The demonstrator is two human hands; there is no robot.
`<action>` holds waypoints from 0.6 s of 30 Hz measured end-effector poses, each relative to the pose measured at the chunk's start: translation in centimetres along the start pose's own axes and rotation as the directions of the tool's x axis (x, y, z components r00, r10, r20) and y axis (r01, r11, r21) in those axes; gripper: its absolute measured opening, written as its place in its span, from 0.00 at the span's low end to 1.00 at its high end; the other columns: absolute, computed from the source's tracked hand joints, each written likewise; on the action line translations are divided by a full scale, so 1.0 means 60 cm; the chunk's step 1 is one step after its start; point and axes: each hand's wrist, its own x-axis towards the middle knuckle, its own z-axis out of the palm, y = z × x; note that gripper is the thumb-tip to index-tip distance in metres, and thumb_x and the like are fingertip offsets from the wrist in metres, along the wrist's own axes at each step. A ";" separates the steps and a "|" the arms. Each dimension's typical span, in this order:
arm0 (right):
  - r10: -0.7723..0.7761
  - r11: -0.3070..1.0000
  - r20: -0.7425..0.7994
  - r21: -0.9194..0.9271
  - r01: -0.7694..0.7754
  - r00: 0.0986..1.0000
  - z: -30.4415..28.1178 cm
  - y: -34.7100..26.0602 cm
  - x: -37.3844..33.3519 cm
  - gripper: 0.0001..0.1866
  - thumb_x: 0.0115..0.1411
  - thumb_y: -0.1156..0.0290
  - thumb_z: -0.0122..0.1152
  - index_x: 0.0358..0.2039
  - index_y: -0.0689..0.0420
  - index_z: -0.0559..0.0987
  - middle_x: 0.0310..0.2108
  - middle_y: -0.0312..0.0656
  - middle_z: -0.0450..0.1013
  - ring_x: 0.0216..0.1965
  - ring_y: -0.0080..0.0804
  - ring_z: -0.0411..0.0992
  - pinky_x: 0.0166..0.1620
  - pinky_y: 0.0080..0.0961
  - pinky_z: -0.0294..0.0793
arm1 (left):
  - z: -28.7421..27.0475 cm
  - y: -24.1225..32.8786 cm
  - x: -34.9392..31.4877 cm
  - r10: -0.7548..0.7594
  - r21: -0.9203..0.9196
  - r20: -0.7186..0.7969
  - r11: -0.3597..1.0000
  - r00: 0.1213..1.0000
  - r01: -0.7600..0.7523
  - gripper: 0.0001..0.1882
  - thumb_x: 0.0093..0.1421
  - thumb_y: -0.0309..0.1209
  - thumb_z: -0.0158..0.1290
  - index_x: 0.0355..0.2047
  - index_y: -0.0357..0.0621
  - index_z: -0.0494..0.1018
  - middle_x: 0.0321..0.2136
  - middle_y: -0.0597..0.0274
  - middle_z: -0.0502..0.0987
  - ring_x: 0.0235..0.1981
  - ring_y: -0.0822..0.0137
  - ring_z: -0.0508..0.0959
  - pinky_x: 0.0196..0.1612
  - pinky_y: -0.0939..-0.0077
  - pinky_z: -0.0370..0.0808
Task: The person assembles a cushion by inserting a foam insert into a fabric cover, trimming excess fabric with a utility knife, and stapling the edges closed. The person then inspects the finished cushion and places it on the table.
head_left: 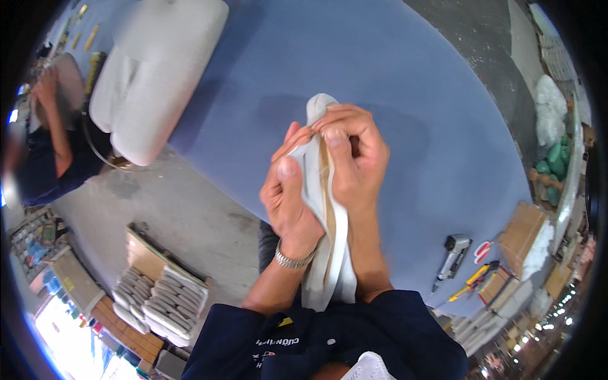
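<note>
The left hand (288, 196) and the right hand (356, 155) met on a long, narrow grey piece (316, 171) with a tan inner strip and pale fabric edges. The left fingers were bent and clamped on the pale fabric, thumb on top; the right fingers curled over its far part, their thumb pressed onto the edge beside the tan strip. The piece's rounded tip stuck out just beyond the fingertips, and its tail ran back between the wrists toward the body, above the near part of a blue table (437, 158).

Well to the left of the fingers and nearer the body, a cardboard container (140, 253) held grey pads (171, 301), packed in stacked rows. To the right of the fingers and closer to the body, a brown cardboard box (522, 234) sat at the table's edge; its contents could not be made out. Between it and the right forearm lay a black-and-grey tool (452, 256) and a red-and-white item (483, 252). Far to the right, green bundles (555, 163) lay in a heap below a white plastic-looking bundle (550, 107), whose filling was too unclear to tell. Beyond the fingers to the left rested a large grey cushion (161, 88).
</note>
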 end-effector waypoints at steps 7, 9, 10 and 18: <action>-0.095 0.993 0.007 0.073 0.094 0.995 -0.004 0.008 -0.015 0.07 0.66 0.70 0.62 0.32 0.61 0.79 0.31 0.42 0.80 0.43 0.35 0.73 0.58 0.42 0.69 | -0.036 -0.009 -0.013 0.142 0.055 0.085 0.988 0.986 -0.146 0.20 0.74 0.40 0.47 0.47 0.36 0.81 0.49 0.49 0.81 0.63 0.48 0.71 0.68 0.50 0.64; -0.072 0.996 0.007 0.053 0.072 0.997 -0.011 0.016 -0.010 0.09 0.67 0.67 0.63 0.33 0.59 0.79 0.32 0.43 0.81 0.43 0.33 0.74 0.59 0.42 0.68 | -0.030 -0.009 -0.006 0.157 0.140 0.111 0.975 0.981 -0.171 0.19 0.73 0.39 0.50 0.47 0.37 0.82 0.49 0.49 0.81 0.62 0.47 0.72 0.67 0.51 0.65; -0.072 0.996 0.011 0.046 0.071 0.997 -0.014 0.021 -0.005 0.09 0.67 0.67 0.63 0.33 0.59 0.79 0.32 0.43 0.81 0.43 0.33 0.74 0.59 0.42 0.67 | -0.027 -0.008 0.003 0.201 0.184 0.127 0.958 0.971 -0.222 0.17 0.72 0.39 0.52 0.45 0.38 0.83 0.48 0.50 0.82 0.61 0.48 0.73 0.66 0.53 0.66; 0.041 0.997 0.172 0.061 -0.052 0.984 -0.043 0.000 0.026 0.10 0.67 0.66 0.63 0.32 0.58 0.79 0.32 0.40 0.80 0.45 0.32 0.74 0.62 0.42 0.66 | -0.035 -0.024 0.028 0.268 0.080 0.278 0.951 0.923 -0.300 0.23 0.72 0.47 0.51 0.34 0.41 0.84 0.38 0.56 0.84 0.57 0.52 0.75 0.69 0.46 0.62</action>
